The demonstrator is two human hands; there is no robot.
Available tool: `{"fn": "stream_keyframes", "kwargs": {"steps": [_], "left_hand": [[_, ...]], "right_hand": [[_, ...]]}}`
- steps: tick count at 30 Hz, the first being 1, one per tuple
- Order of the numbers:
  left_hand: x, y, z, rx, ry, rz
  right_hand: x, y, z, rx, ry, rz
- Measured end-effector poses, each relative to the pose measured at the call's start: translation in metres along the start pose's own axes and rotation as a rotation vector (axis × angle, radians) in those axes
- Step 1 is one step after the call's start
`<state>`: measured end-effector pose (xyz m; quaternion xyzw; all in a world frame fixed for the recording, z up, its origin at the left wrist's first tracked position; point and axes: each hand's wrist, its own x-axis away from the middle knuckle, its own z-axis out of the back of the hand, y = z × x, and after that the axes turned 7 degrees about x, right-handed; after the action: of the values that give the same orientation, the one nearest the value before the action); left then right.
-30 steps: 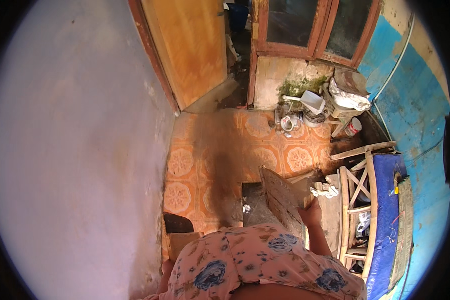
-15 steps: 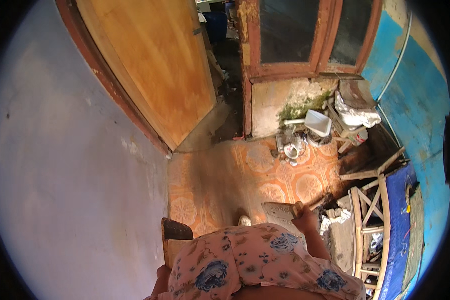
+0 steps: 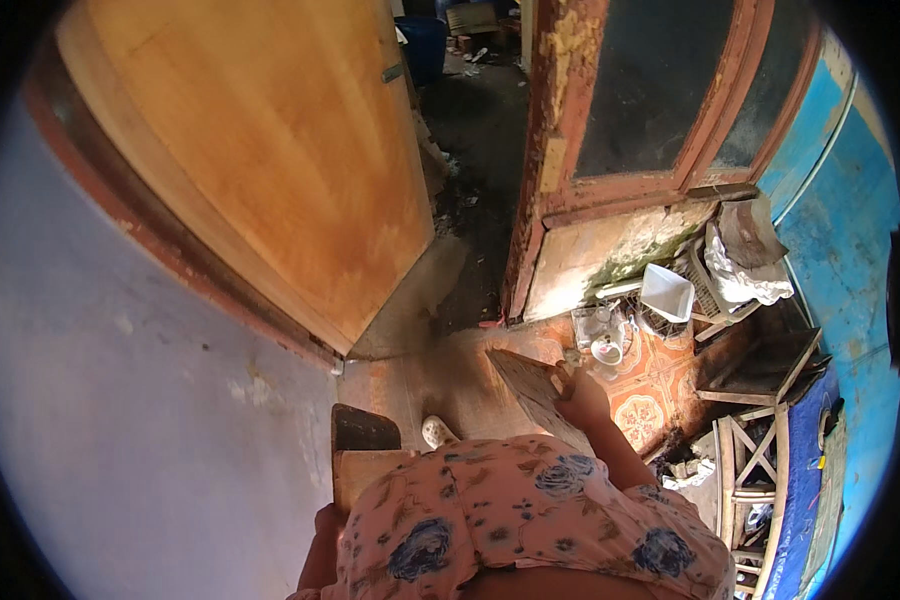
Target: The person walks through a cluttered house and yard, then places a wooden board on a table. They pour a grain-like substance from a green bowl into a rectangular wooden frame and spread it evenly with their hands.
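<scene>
My right hand (image 3: 582,402) is closed around the edge of a weathered wooden board (image 3: 532,388), held tilted at my right side above the floor. At my left side, my left hand (image 3: 328,520) is closed at the edge of another wooden piece (image 3: 362,474), light-coloured with a dark panel (image 3: 366,430) at its top. The lower parts of both wooden pieces are hidden behind my flowered clothing (image 3: 490,500). A light clog (image 3: 438,432) on my foot shows between them.
Ahead, a wooden door (image 3: 260,170) stands open onto a dark passage (image 3: 470,200) with a blue barrel (image 3: 422,50). A white plastic container (image 3: 667,293) and a white mug (image 3: 607,347) are by the mossy wall. Right stands a bamboo frame (image 3: 778,490); left, a pale wall (image 3: 150,400).
I have moved forward, nearer the doorway, carrying both wooden pieces. The right-hand board has swung up and left in view, and my foot shows further left.
</scene>
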<state>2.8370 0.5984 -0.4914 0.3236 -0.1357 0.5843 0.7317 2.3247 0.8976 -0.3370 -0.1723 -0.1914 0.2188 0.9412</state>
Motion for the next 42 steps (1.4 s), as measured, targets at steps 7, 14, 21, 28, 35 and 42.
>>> {"fn": "stream_keyframes", "kwargs": {"steps": [7, 14, 21, 28, 35, 42], "left_hand": [[-0.174, 0.12, 0.073, -0.247, -0.132, -0.024], [-0.328, 0.261, 0.139, -0.411, -0.178, -0.138], [-0.486, 0.393, 0.176, -0.56, -0.204, -0.32], [-0.575, 0.548, 0.213, -0.519, -0.219, -0.535], [-0.645, 0.672, 0.225, -0.637, -0.346, -0.628], [-0.696, 0.765, 0.225, -0.68, -0.41, -0.688]], "right_hand": [[-0.156, -0.115, 0.015, -0.026, 0.162, 0.007], [-0.312, -0.2, 0.037, -0.104, 0.264, -0.008], [-0.463, -0.247, 0.063, -0.254, 0.145, -0.009], [-0.581, -0.257, 0.07, -0.261, 0.274, -0.138], [-0.693, -0.213, 0.079, -0.296, 0.388, -0.543], [-0.787, -0.119, 0.117, -0.299, 0.609, -0.772]]}}
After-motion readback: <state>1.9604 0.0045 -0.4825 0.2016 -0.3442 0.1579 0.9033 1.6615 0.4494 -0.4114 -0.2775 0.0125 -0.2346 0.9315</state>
